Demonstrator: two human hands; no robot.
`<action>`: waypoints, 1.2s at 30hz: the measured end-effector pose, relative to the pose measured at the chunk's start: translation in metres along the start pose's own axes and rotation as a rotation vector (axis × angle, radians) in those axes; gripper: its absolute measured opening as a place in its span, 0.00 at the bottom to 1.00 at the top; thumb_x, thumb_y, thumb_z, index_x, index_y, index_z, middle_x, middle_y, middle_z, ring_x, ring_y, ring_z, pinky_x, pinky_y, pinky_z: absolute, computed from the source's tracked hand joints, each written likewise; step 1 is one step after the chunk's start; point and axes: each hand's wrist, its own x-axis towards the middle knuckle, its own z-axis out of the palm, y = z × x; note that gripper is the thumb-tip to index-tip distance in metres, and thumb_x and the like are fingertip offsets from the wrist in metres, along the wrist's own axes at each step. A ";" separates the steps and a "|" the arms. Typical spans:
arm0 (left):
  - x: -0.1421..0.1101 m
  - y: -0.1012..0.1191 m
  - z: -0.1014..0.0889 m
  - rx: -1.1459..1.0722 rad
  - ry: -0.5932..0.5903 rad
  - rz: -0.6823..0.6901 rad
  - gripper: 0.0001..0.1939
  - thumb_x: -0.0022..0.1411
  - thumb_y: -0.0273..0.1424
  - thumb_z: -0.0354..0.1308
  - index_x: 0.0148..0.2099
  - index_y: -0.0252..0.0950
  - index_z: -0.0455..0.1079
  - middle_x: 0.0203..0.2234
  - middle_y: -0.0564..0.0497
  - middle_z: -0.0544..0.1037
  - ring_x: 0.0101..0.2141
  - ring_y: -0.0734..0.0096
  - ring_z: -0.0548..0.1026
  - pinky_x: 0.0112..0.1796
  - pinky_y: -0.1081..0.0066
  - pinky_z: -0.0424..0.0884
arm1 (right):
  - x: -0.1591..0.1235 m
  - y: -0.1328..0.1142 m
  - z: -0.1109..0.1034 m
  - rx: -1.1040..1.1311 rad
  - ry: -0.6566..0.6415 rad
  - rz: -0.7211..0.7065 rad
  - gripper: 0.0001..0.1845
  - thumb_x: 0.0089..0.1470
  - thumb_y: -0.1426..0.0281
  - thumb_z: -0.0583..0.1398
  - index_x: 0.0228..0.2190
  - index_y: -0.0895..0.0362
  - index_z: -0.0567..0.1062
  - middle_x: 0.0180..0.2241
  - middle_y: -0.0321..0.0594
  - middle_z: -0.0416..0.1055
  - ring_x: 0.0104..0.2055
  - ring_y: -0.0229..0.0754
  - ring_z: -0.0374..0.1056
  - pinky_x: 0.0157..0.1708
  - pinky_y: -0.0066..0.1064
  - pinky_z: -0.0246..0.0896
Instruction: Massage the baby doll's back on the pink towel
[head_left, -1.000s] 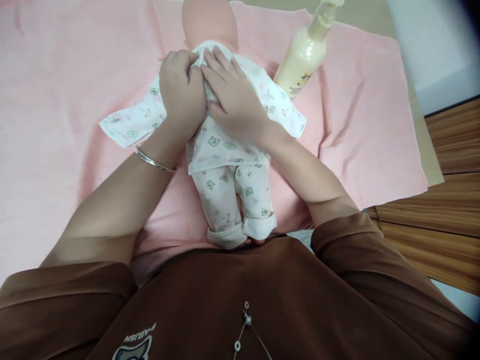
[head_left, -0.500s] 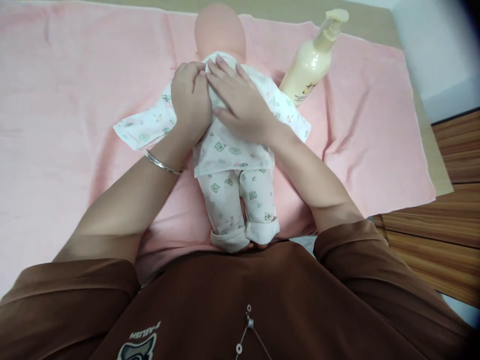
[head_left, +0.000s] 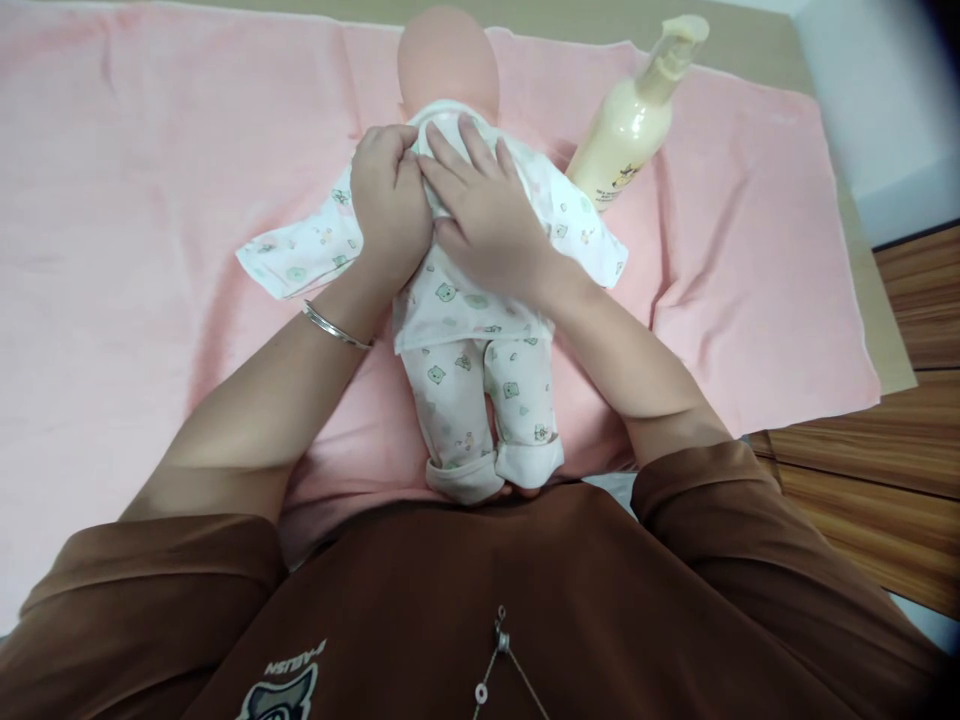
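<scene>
The doll (head_left: 476,312) lies directly beneath the fingers, its long axis running lengthwise, head (head_left: 448,65) beyond the fingertips, trouser legs (head_left: 450,405) back past the wrists. Both hands rest on its upper back, equally near. The right hand (head_left: 491,215) lies flat, fingers spread and loose; the left hand (head_left: 392,200) curls, and whether it pinches the shirt (head_left: 420,312) I can't tell. The bottle (head_left: 626,130) sits right of the right fingers.
</scene>
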 end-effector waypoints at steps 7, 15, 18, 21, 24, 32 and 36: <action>-0.014 0.051 -0.013 0.388 -0.250 -0.026 0.04 0.62 0.34 0.60 0.37 0.47 0.66 0.44 0.39 0.73 0.54 0.37 0.66 0.57 0.42 0.57 | 0.030 0.059 -0.011 0.008 0.054 0.258 0.49 0.56 0.48 0.50 0.72 0.57 0.50 0.75 0.31 0.39 0.78 0.46 0.32 0.76 0.46 0.24; 0.001 0.077 -0.039 0.549 -0.448 0.024 0.23 0.63 0.18 0.56 0.24 0.42 0.49 0.28 0.47 0.71 0.39 0.51 0.76 0.42 0.56 0.73 | 0.001 0.019 -0.044 -0.232 -0.193 0.155 0.47 0.65 0.55 0.41 0.70 0.81 0.42 0.74 0.61 0.39 0.77 0.58 0.37 0.75 0.48 0.38; 0.012 0.059 -0.036 0.581 -0.474 0.000 0.13 0.73 0.24 0.50 0.34 0.35 0.71 0.37 0.41 0.80 0.43 0.49 0.78 0.47 0.55 0.74 | -0.015 -0.005 -0.048 -0.271 -0.151 0.144 0.44 0.64 0.55 0.43 0.71 0.73 0.49 0.73 0.54 0.47 0.77 0.57 0.41 0.75 0.51 0.40; 0.010 0.052 -0.030 0.653 -0.483 0.011 0.16 0.77 0.24 0.44 0.55 0.23 0.71 0.52 0.30 0.76 0.55 0.40 0.73 0.56 0.46 0.69 | -0.021 -0.015 -0.045 -0.240 -0.041 0.144 0.35 0.62 0.53 0.44 0.65 0.51 0.63 0.67 0.40 0.64 0.72 0.54 0.52 0.73 0.50 0.47; -0.002 0.064 -0.031 0.693 -0.522 0.065 0.15 0.74 0.23 0.49 0.58 0.24 0.68 0.54 0.31 0.74 0.57 0.38 0.70 0.59 0.45 0.67 | -0.016 -0.006 -0.043 -0.218 -0.018 0.133 0.30 0.66 0.56 0.42 0.58 0.56 0.71 0.59 0.52 0.72 0.63 0.59 0.66 0.64 0.53 0.61; -0.005 0.076 -0.036 0.638 -0.519 0.134 0.12 0.65 0.21 0.49 0.36 0.44 0.69 0.38 0.41 0.76 0.45 0.43 0.75 0.49 0.47 0.73 | -0.001 0.033 -0.040 -0.164 0.026 0.095 0.35 0.71 0.52 0.39 0.62 0.62 0.66 0.61 0.56 0.70 0.63 0.58 0.66 0.62 0.48 0.60; 0.011 0.047 -0.026 0.511 -0.427 -0.023 0.13 0.74 0.26 0.47 0.48 0.38 0.74 0.49 0.39 0.78 0.52 0.47 0.75 0.55 0.50 0.72 | -0.008 0.014 -0.041 -0.319 0.038 0.062 0.29 0.71 0.58 0.41 0.55 0.62 0.70 0.53 0.58 0.75 0.55 0.61 0.71 0.53 0.49 0.65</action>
